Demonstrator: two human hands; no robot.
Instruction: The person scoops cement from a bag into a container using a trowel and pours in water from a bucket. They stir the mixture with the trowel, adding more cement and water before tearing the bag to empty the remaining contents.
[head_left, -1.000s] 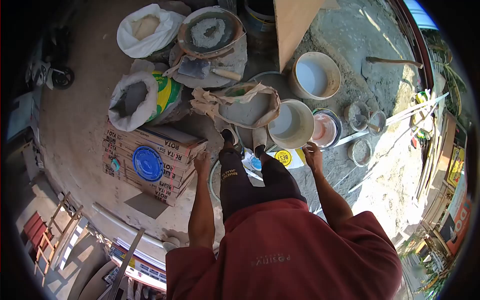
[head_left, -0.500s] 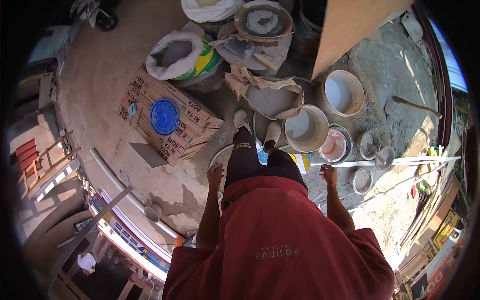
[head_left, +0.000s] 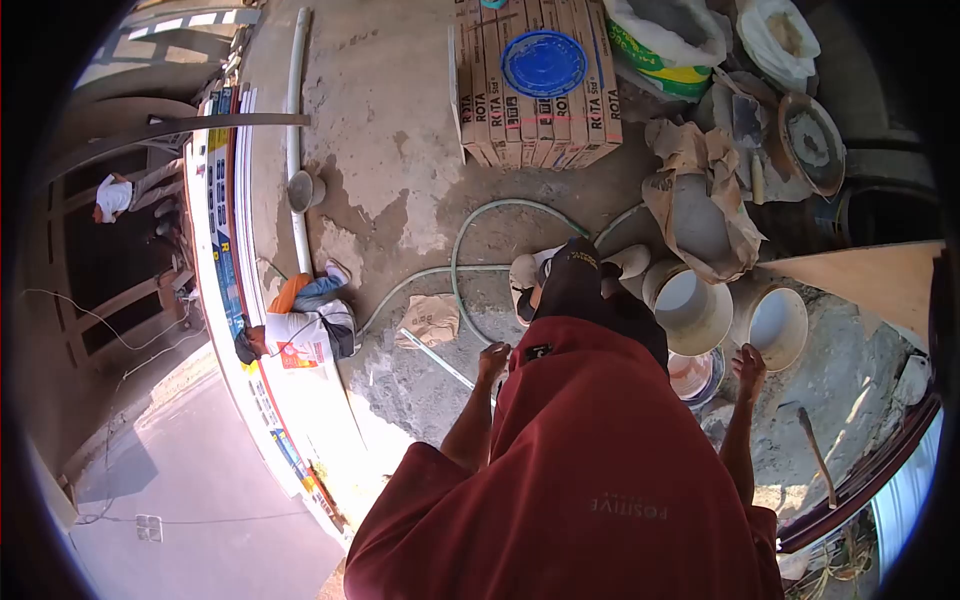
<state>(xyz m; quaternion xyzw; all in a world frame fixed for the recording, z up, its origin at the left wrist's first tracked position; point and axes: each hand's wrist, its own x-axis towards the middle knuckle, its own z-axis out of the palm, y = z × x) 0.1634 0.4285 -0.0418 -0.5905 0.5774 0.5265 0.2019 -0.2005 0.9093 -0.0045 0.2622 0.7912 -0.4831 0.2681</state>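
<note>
My left hand (head_left: 493, 360) hangs beside my hip with nothing in it, its fingers loosely bent. Below it is the pale end of a thin strip (head_left: 435, 357) on the ground. On the other side my right hand (head_left: 748, 370) is empty, its fingers apart. From this view it overlaps the edge of a tall bucket (head_left: 797, 340) with pale liquid inside. A second such bucket (head_left: 722, 318) stands closer to my legs. Partly hidden by my shirt is a smaller tub (head_left: 690, 375) with pinkish contents.
A green hose (head_left: 458, 240) loops around my feet. Ahead are stacked ROTA boxes (head_left: 545, 130) with a blue lid (head_left: 543, 64), an opened paper sack (head_left: 690, 215) of grey powder and a wooden board (head_left: 870, 285). At left, a person (head_left: 300, 325) crouches beside a long white pipe (head_left: 296, 130).
My view and body have turned to the left. The boxes and buckets now appear farther right, and the crouching person has come into full view. Both hands remain low at my sides.
</note>
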